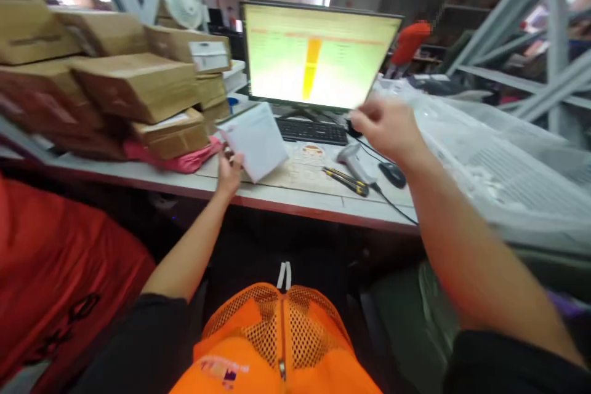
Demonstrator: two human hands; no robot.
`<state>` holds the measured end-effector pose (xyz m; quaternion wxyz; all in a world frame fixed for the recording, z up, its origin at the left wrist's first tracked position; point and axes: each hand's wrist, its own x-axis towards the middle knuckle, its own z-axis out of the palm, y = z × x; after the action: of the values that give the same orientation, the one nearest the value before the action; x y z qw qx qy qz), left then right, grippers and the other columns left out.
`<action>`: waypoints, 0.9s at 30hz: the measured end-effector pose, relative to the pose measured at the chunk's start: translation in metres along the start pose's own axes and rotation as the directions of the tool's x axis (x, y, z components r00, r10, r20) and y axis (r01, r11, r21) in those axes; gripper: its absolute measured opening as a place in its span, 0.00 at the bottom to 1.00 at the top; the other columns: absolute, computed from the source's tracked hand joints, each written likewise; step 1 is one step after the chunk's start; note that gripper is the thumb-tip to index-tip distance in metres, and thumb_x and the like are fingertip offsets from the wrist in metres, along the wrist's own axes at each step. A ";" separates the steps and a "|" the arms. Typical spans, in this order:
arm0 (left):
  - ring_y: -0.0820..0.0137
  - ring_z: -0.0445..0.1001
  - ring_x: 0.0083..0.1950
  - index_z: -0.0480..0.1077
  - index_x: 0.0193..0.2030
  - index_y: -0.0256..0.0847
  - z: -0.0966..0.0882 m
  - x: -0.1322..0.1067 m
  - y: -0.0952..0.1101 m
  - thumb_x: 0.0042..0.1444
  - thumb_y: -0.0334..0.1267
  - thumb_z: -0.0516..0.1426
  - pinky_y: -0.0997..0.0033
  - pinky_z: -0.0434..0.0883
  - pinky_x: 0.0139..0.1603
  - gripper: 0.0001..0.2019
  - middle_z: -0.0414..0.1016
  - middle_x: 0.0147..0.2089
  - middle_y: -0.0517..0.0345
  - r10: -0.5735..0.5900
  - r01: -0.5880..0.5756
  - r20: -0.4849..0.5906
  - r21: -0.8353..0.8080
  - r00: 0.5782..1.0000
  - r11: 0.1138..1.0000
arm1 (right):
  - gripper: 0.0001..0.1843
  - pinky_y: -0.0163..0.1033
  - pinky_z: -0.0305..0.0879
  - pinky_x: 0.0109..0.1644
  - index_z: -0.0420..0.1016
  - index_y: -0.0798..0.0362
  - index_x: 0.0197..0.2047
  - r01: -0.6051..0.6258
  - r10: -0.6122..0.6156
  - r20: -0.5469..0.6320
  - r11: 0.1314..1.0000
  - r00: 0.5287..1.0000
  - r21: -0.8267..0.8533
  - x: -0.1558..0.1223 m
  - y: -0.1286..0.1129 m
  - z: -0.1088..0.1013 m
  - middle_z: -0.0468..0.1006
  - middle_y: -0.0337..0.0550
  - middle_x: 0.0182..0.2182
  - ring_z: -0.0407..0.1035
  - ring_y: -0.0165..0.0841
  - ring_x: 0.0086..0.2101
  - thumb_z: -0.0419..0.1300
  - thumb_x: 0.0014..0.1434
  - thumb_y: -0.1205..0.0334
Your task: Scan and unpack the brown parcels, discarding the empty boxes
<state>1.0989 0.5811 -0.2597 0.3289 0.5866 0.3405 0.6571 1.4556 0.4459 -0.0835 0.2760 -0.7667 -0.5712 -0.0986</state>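
My left hand [229, 173] is closed on the lower left edge of a flat white rectangular piece, paper or thin card [256, 141], which it holds tilted above the front of the desk. My right hand [385, 129] is raised near the right end of the black keyboard [314, 131], blurred by motion, with its fingers curled together. A small dark object [353, 129] shows at its fingertips, too blurred to name. Below lie a grey-white handheld barcode scanner [355, 163], a black-and-yellow utility knife [346, 181] and a black mouse [392, 174].
A lit monitor [323, 55] stands behind the keyboard. Cardboard boxes [138, 83] are stacked at the left, some over pink cloth [178, 157]. Translucent plastic wrapping [498, 154] covers the right side. A red bag-like bulk [55, 258] sits low left; a person in orange [410, 43] is in the background.
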 end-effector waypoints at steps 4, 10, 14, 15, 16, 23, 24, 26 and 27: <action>0.59 0.81 0.51 0.53 0.74 0.40 0.012 -0.006 -0.011 0.59 0.61 0.62 0.57 0.79 0.53 0.44 0.74 0.62 0.39 -0.089 0.085 0.117 0.038 0.989 0.996 | 0.34 0.55 0.65 0.65 0.69 0.70 0.69 -0.166 0.217 0.185 0.952 0.958 -0.258 -0.028 0.017 0.035 0.74 0.73 0.62 0.70 0.58 0.62 0.59 0.70 0.51; 0.44 0.76 0.64 0.48 0.79 0.43 0.023 -0.020 0.001 0.53 0.48 0.70 0.46 0.74 0.63 0.52 0.70 0.69 0.35 -0.174 0.058 0.247 0.416 0.953 0.907 | 0.35 0.55 0.67 0.62 0.63 0.68 0.71 -0.234 0.363 0.260 0.878 0.895 -0.419 -0.030 0.044 0.081 0.77 0.71 0.58 0.72 0.58 0.60 0.55 0.70 0.52; 0.43 0.75 0.66 0.43 0.80 0.41 0.020 -0.021 0.010 0.53 0.44 0.71 0.46 0.73 0.65 0.56 0.69 0.71 0.33 -0.215 0.053 0.271 0.501 0.938 0.864 | 0.31 0.48 0.71 0.52 0.70 0.66 0.66 -0.249 0.395 0.311 0.874 0.864 -0.417 -0.003 0.025 0.088 0.78 0.69 0.57 0.75 0.54 0.57 0.57 0.66 0.55; 0.43 0.75 0.66 0.42 0.81 0.41 0.020 -0.020 0.012 0.53 0.44 0.71 0.47 0.73 0.65 0.56 0.69 0.71 0.33 -0.219 0.051 0.279 0.506 0.935 0.861 | 0.30 0.48 0.71 0.50 0.72 0.66 0.64 -0.254 0.402 0.310 0.871 0.862 -0.421 0.001 0.020 0.086 0.79 0.69 0.56 0.75 0.55 0.56 0.57 0.66 0.55; 0.43 0.75 0.66 0.42 0.81 0.41 0.020 -0.020 0.014 0.54 0.44 0.71 0.47 0.73 0.65 0.56 0.69 0.70 0.33 -0.221 0.049 0.285 0.506 0.933 0.861 | 0.29 0.48 0.71 0.49 0.74 0.66 0.61 -0.255 0.401 0.302 0.869 0.865 -0.424 0.003 0.016 0.082 0.80 0.70 0.54 0.76 0.56 0.54 0.57 0.65 0.53; 0.42 0.74 0.67 0.44 0.81 0.42 0.021 -0.022 0.021 0.55 0.44 0.70 0.46 0.72 0.64 0.54 0.69 0.70 0.34 -0.239 0.054 0.297 0.518 0.925 0.853 | 0.22 0.48 0.73 0.41 0.82 0.49 0.43 0.237 -0.265 0.220 0.961 0.939 0.144 -0.051 -0.012 0.010 0.83 0.49 0.36 0.77 0.49 0.38 0.64 0.57 0.40; 0.42 0.74 0.67 0.43 0.81 0.42 0.020 -0.022 0.021 0.55 0.45 0.70 0.47 0.72 0.64 0.54 0.69 0.70 0.34 -0.243 0.059 0.295 0.517 0.924 0.854 | 0.21 0.48 0.74 0.41 0.83 0.49 0.44 0.301 -0.357 0.211 0.919 0.910 0.256 -0.061 -0.017 0.000 0.84 0.47 0.36 0.78 0.48 0.38 0.65 0.56 0.42; 0.42 0.73 0.68 0.43 0.81 0.41 0.020 -0.023 0.020 0.55 0.46 0.70 0.48 0.73 0.63 0.55 0.68 0.71 0.33 -0.246 0.067 0.290 0.514 0.925 0.855 | 0.17 0.47 0.75 0.40 0.84 0.48 0.43 0.372 -0.471 0.224 0.850 0.853 0.373 -0.075 -0.029 -0.012 0.84 0.45 0.35 0.78 0.47 0.37 0.67 0.54 0.48; 0.43 0.73 0.68 0.43 0.81 0.40 0.021 -0.023 0.019 0.55 0.46 0.70 0.49 0.72 0.64 0.55 0.68 0.71 0.32 -0.243 0.062 0.289 0.518 0.926 0.853 | 0.15 0.46 0.75 0.39 0.83 0.48 0.42 0.391 -0.499 0.236 0.835 0.834 0.386 -0.077 -0.034 -0.014 0.84 0.44 0.34 0.78 0.46 0.35 0.67 0.54 0.51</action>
<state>1.1209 0.5527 -0.2545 0.2722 0.7275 0.4821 0.4052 1.4008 0.3816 -0.0974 0.2675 -0.5600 -0.7817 0.0622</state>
